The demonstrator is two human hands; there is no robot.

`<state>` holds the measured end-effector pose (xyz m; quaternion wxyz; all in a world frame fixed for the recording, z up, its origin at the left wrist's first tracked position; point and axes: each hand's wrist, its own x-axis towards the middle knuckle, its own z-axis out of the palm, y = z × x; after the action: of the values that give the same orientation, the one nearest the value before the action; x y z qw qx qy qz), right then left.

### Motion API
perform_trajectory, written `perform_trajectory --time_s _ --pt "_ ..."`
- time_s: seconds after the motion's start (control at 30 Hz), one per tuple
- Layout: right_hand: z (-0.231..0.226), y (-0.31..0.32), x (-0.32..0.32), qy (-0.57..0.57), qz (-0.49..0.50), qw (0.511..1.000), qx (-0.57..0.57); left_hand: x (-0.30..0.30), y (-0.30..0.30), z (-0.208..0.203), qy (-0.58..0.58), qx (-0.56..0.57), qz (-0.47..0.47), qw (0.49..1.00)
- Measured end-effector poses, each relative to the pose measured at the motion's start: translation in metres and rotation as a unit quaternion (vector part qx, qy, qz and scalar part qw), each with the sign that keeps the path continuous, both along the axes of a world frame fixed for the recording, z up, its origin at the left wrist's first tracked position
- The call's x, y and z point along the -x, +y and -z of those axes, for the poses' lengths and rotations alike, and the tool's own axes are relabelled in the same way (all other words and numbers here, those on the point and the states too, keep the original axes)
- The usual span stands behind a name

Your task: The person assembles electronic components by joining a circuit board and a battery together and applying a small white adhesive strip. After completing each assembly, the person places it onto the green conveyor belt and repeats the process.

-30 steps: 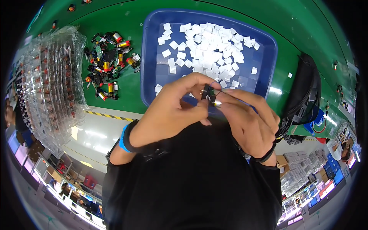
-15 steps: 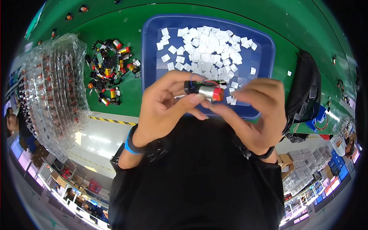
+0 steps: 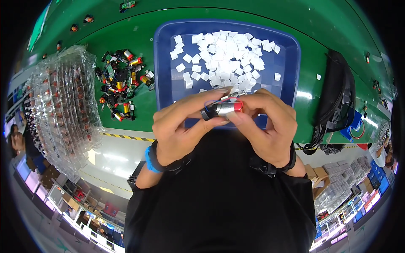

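Note:
Over the near side of a blue tray [image 3: 162,63], both my hands hold one small battery assembly [image 3: 225,109]. It has a silver cylinder with a red end, a black cap and thin red and blue wires. My left hand [image 3: 177,126] pinches the black-capped end between thumb and fingers. At the red end, my right hand [image 3: 272,126] is closed with its thumb pressed against the cylinder. Whether a white piece is under the right fingers is hidden. Many small white squares [image 3: 232,55] lie heaped and scattered in the tray.
Left of the tray, similar battery assemblies [image 3: 120,86] lie in a loose pile on the green table [image 3: 139,116]. Beyond them stands a stack of filled clear plastic trays [image 3: 63,105]. A black bag [image 3: 336,90] lies at the right, near a single white square [image 3: 318,76].
My right hand has moved left and down onto the red end of the battery assembly, its fingers closing on it. The assembly has turned slightly, red end rising.

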<state>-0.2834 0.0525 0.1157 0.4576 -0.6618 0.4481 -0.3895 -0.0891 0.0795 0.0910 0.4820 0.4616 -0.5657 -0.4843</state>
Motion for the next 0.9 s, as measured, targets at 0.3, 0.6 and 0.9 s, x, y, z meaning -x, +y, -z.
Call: perform_trajectory --time_s 0.3,0.6,0.9 --pt "0.001 -0.001 0.005 -0.052 -0.035 0.998 -0.029 0.003 -0.005 -0.002 -0.072 0.13 0.001 0.989" --pt "0.004 0.006 -0.001 -0.11 0.007 0.987 -0.116 0.002 -0.004 -0.014 -0.155 0.146 0.025 0.977" --pt "0.004 -0.011 0.005 -0.026 -0.001 0.996 -0.091 0.022 -0.008 -0.003 0.183 -0.203 -0.056 0.96"
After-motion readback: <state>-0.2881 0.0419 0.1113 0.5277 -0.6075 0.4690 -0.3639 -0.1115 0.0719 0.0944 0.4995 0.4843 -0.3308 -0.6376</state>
